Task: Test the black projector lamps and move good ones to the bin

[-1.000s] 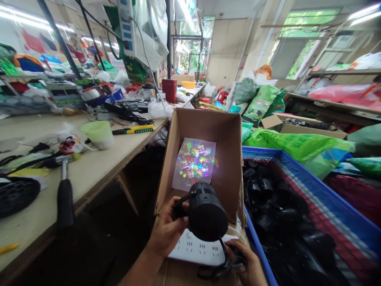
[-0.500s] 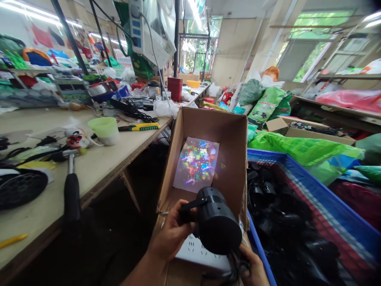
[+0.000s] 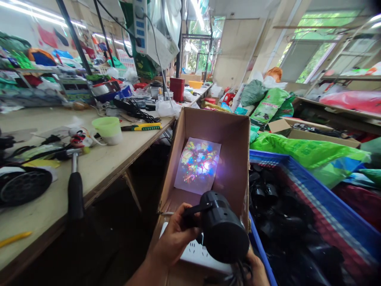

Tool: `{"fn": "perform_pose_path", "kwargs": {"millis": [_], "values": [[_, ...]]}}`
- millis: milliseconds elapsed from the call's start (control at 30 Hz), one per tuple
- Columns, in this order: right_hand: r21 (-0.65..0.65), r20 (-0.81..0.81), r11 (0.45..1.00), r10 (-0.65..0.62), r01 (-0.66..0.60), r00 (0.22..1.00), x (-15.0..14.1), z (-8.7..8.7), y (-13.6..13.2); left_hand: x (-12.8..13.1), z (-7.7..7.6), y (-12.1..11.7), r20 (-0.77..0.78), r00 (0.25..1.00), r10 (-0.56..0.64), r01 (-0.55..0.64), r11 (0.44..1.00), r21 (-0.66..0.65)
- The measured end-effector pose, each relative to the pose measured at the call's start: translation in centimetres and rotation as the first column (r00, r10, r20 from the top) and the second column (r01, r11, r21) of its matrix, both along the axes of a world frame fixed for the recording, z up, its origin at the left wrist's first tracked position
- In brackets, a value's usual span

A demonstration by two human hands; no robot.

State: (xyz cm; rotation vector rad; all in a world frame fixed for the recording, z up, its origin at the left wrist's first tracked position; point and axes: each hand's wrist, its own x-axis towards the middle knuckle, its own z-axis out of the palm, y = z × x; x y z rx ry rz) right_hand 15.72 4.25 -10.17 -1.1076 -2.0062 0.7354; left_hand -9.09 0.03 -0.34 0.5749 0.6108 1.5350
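A black cylindrical projector light [image 3: 224, 232] is tilted over the near end of an open cardboard box. My left hand [image 3: 175, 234] is closed around its bracket on the left side. At the lamp's lower right edge, my right hand [image 3: 256, 268] is closed about the black cord [image 3: 239, 273]; its fingertips are partly hidden. Coloured light spots and a snowflake shape fall on a white paper sheet [image 3: 190, 180] inside the cardboard box [image 3: 233, 159]. Beneath the lamp lies a white power strip [image 3: 205, 260], partly covered by it and my left hand.
On the right, a blue crate [image 3: 269, 157] holds several black lamp parts. The wooden workbench [image 3: 119, 165] at left carries a hammer [image 3: 75, 190], a pale green cup [image 3: 108, 131], a yellow-and-green handled tool [image 3: 145, 126] and cables. Green bags [image 3: 312, 153] lie beyond the crate.
The projected pattern has changed, with a bright white-violet patch now at the paper's right side. The lamp and both hands have shifted slightly right and down in view.
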Motion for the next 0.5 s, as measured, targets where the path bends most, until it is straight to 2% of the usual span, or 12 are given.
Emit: {"fn": "perform_pose_path", "kwargs": {"millis": [333, 500], "values": [[-0.053, -0.013, 0.998, -0.034, 0.033, 0.999, -0.9, 1.5, -0.4, 0.1, 0.1, -0.3, -0.031, 0.999, -0.013, 0.013, 1.0, -0.004], [-0.061, -0.034, 0.998, -0.035, 0.032, 0.999, -0.6, 1.0, -0.1, 0.1, 0.1, -0.4, -0.041, 0.998, -0.041, 0.041, 0.999, 0.004]]}}
